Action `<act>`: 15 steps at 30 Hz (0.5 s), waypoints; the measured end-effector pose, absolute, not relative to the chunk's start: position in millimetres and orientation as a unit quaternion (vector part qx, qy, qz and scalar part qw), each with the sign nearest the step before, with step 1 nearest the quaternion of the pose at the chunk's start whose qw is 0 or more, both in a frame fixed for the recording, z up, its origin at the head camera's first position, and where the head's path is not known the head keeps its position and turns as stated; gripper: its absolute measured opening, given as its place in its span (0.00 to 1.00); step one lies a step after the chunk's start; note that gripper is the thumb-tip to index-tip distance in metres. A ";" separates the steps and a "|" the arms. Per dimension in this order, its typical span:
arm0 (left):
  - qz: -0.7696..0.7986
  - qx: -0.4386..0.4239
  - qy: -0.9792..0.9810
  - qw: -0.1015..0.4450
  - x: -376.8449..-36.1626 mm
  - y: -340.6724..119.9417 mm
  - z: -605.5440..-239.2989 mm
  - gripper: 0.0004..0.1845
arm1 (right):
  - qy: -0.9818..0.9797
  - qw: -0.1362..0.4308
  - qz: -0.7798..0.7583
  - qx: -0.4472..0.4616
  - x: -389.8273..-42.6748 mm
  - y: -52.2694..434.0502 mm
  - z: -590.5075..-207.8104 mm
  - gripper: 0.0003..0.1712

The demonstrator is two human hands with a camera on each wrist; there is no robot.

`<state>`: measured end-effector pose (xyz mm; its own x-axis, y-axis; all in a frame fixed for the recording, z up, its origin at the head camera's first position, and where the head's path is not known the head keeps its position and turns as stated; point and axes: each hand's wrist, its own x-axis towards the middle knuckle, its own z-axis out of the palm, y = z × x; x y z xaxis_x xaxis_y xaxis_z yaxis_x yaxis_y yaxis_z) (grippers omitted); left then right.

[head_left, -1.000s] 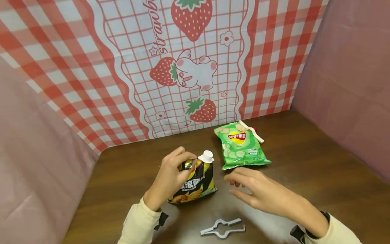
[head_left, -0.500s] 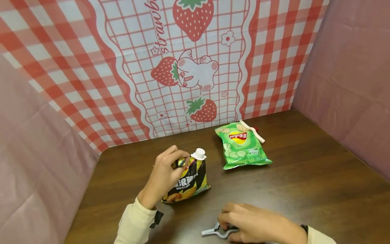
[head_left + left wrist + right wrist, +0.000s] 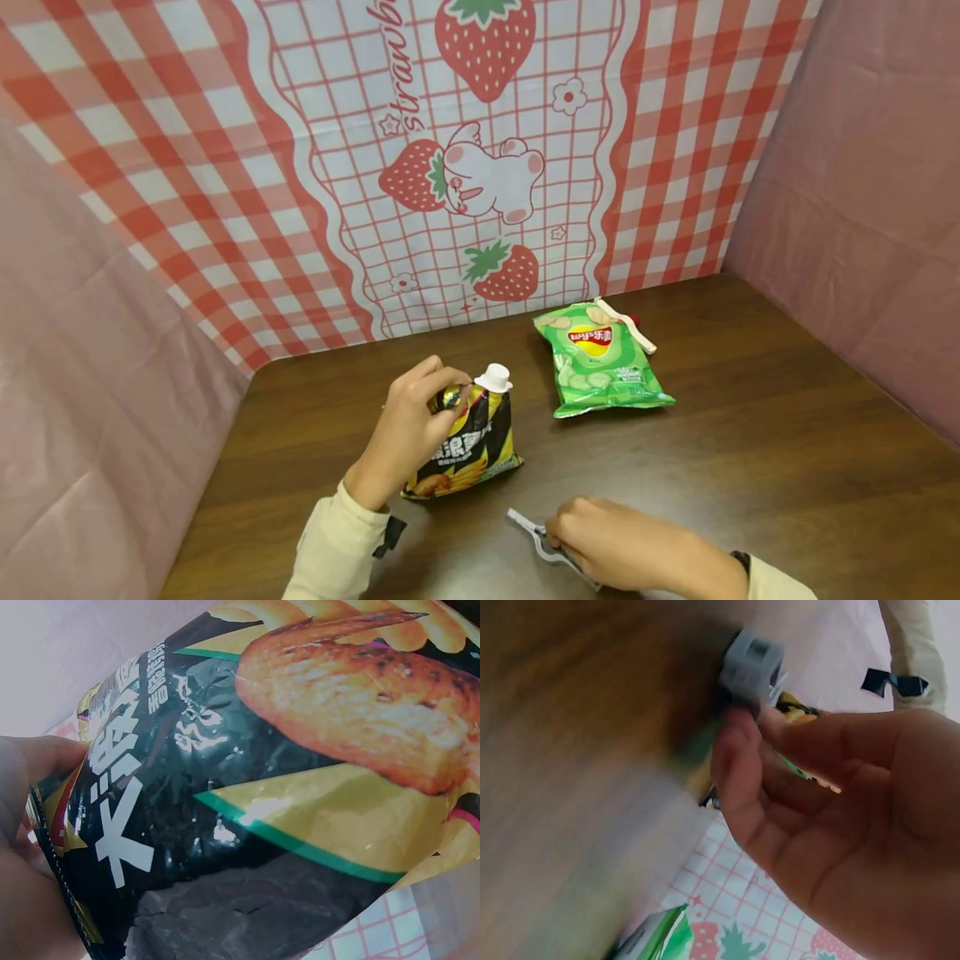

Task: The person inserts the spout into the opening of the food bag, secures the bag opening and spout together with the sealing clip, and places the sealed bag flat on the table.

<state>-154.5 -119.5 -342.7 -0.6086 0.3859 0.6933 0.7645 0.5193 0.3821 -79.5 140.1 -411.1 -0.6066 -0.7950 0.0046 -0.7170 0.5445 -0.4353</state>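
Note:
My left hand (image 3: 408, 425) pinches the top of a black and yellow snack bag (image 3: 465, 442) that stands on the brown table (image 3: 750, 467); a white hat-shaped clip (image 3: 494, 378) sits on the bag's top edge. The left wrist view is filled by this bag (image 3: 270, 795), with my fingers (image 3: 30, 847) at its left edge. My right hand (image 3: 600, 542) holds a grey plastic bag clip (image 3: 536, 537) near the table's front edge, its tip pointing up and left. The right wrist view shows the grey clip's end (image 3: 751, 666) above my curled fingers (image 3: 739, 772).
A green chip bag (image 3: 600, 362) lies flat at the back of the table, with a white clip (image 3: 626, 323) across its top corner. A red checked strawberry cloth (image 3: 450, 167) forms the back wall. Pink cloth (image 3: 862, 192) lines both sides.
My right hand came back from near the green bag to the front edge, took hold of the grey clip and lifted one end. My left hand kept its hold on the black bag.

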 end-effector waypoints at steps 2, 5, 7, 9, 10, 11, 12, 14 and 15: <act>-0.346 -0.347 -0.827 0.276 -154.4 -119.5 -342.5 0.07 | 0.873 0.110 -0.208 -0.427 -80.2 143.6 -409.0 0.11; -0.350 -0.345 -0.827 0.274 -154.3 -120.1 -342.5 0.07 | 0.869 0.081 -0.200 -0.445 -81.2 148.4 -409.2 0.16; -0.350 -0.346 -0.826 0.275 -155.0 -120.6 -343.0 0.07 | 0.868 0.039 -0.182 -0.461 -81.7 150.4 -411.6 0.17; -0.350 -0.345 -0.826 0.275 -155.6 -120.8 -343.3 0.06 | 0.866 -0.004 -0.163 -0.472 -82.0 151.8 -414.4 0.18; -0.350 -0.346 -0.826 0.275 -155.8 -120.8 -343.4 0.06 | 0.865 -0.019 -0.160 -0.474 -82.2 152.3 -415.7 0.18; -0.350 -0.346 -0.826 0.275 -155.9 -120.7 -343.5 0.06 | 0.864 -0.037 -0.154 -0.478 -82.7 152.3 -417.0 0.18; -0.350 -0.346 -0.826 0.276 -156.2 -120.5 -343.6 0.06 | 0.864 -0.051 -0.149 -0.479 -83.4 152.2 -418.0 0.17; -0.351 -0.345 -0.826 0.273 -156.3 -120.0 -343.5 0.05 | 0.862 -0.075 -0.143 -0.480 -85.1 152.3 -419.2 0.16; -0.352 -0.345 -0.826 0.273 -156.2 -119.6 -343.4 0.05 | 0.862 -0.082 -0.140 -0.480 -86.2 152.7 -419.2 0.16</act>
